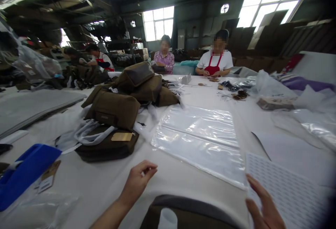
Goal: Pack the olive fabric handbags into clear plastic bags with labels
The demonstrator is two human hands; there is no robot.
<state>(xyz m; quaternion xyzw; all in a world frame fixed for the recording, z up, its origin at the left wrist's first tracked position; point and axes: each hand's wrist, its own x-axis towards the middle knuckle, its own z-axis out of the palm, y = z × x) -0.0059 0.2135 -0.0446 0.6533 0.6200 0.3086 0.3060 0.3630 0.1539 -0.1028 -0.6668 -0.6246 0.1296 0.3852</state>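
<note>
My left hand (139, 180) is raised over the white table, its fingers curled and thumb and fingertips together; whether anything small is between them cannot be made out. At the lower right, my right hand (265, 204) has thumb and fingers apart, over the edge of a sheet of white printed labels (283, 187). Beside it lies a flat clear plastic bag (199, 134). Close to me at the bottom edge is a dark olive bag (194, 215) with a white wrapped roll (168, 218) on it, partly cut off by the frame.
Olive bags (112, 108) with wrapped handles and a tan tag (121, 137) are piled at the left centre. A blue holder (28, 173) lies at the left. Two people in aprons sit across the table (191, 92); others work farther left.
</note>
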